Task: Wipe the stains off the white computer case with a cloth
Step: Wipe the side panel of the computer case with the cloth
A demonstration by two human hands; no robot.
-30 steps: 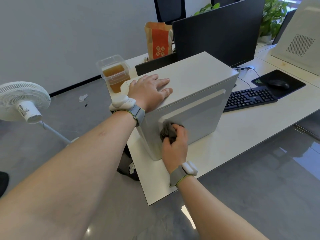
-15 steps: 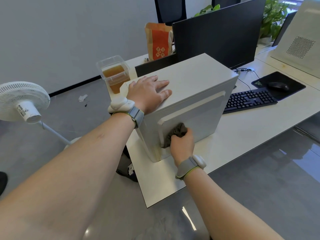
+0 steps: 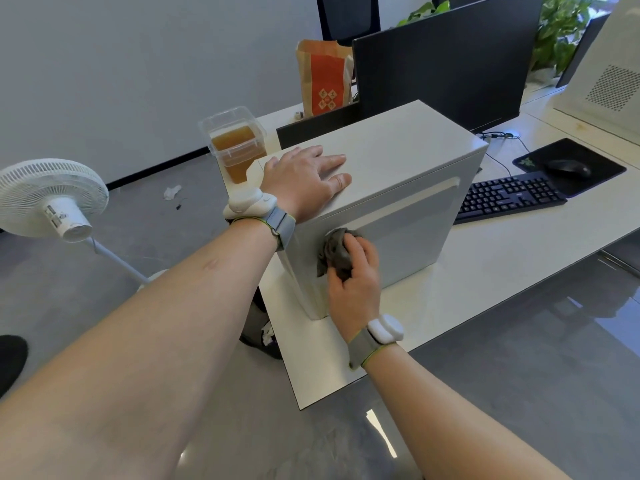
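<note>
The white computer case [image 3: 398,174] is being stood near the bench's [image 3: 502,268] left corner, steadied from the top by the flat, open-fingered left hand [image 3: 304,181] so it's not sliding while the cloth [image 3: 334,252] is being clamped and rubbed on its side by the right hand [image 3: 356,278]

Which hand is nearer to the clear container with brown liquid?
The left hand. It lies flat on top of the white computer case, just beside the container. The right hand holds the cloth lower on the case's side, farther away.
</note>
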